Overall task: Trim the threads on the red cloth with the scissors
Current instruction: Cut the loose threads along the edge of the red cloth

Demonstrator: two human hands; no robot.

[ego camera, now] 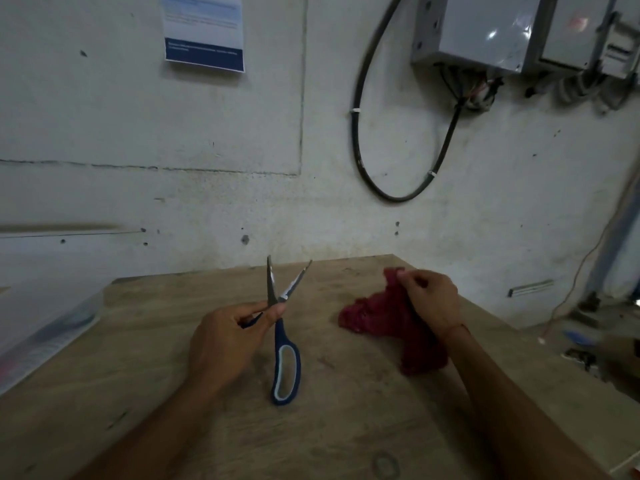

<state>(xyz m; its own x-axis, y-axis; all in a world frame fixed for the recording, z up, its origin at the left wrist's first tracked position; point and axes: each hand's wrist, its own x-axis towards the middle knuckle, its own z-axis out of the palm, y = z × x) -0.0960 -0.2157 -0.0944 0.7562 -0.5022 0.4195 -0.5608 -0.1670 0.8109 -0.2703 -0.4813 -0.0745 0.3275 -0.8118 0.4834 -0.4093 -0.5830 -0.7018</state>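
Observation:
The scissors (pixel 284 344) have blue handles with pale inner rims and steel blades spread apart, tips pointing away from me. My left hand (pixel 225 341) grips them near the pivot, one handle hidden in my fingers, the other loop hanging free above the wooden table (pixel 173 410). The red cloth (pixel 384 320) lies crumpled on the table to the right. My right hand (pixel 429 299) pinches the cloth's upper edge between thumb and fingertips and lifts it a little. The scissors and the cloth are apart.
A stained white wall rises just behind the table. On it hang a black cable loop (pixel 360 133), a grey electrical box (pixel 485 29) and a paper notice (pixel 204 29). A clear plastic container (pixel 45 337) stands at the left edge. Clutter lies on the floor at right.

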